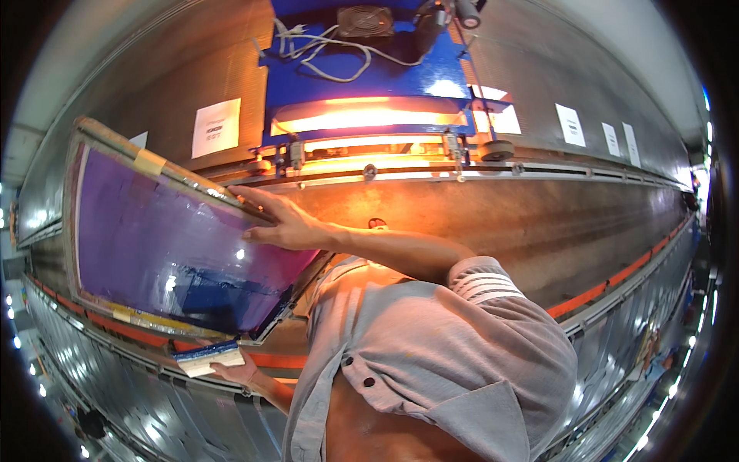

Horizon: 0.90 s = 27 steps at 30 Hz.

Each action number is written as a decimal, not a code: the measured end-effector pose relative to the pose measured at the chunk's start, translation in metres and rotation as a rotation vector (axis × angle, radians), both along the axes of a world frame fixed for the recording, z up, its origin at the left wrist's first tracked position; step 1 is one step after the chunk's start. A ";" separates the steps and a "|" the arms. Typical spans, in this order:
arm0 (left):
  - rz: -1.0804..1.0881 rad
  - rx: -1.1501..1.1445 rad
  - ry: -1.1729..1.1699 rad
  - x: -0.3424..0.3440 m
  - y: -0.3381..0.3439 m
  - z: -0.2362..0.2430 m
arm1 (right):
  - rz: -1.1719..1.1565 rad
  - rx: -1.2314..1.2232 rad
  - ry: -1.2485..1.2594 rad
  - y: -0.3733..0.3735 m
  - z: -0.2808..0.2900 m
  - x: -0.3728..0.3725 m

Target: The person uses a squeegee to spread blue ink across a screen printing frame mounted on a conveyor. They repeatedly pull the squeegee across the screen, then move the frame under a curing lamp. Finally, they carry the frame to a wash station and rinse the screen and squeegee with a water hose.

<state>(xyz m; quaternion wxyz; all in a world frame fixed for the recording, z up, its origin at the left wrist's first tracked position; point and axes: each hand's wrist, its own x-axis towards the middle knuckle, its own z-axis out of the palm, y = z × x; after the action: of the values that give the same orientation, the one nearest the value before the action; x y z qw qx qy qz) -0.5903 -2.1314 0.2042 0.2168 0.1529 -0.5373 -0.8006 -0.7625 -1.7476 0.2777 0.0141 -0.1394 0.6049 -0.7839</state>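
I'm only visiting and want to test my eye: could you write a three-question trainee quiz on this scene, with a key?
1. Multiple choice: which hand holds the blue-edged block?
A) the right
B) the left
C) neither

2. True or false: an orange glow shows at the blue machine.

3. Fill in the colour: the right hand reaches over a framed screen that is mostly ____, with a dark blue patch.

Key:
1. B, the left hand
2. True
3. Purple
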 end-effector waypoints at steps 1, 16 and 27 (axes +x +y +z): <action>-0.011 -0.047 0.016 0.001 -0.010 -0.004 | 0.008 0.010 0.002 -0.001 0.005 0.000; -0.055 -0.028 0.041 -0.007 -0.009 -0.013 | -0.024 0.154 0.019 -0.008 -0.008 -0.004; -0.052 -0.224 0.033 -0.010 -0.032 -0.022 | -0.032 0.138 0.022 -0.021 -0.014 -0.012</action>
<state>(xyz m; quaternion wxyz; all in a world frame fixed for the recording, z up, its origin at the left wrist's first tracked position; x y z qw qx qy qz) -0.6006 -2.1634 0.1826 0.2205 0.1007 -0.6237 -0.7431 -0.7741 -1.7690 0.2637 0.0045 -0.1370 0.6598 -0.7389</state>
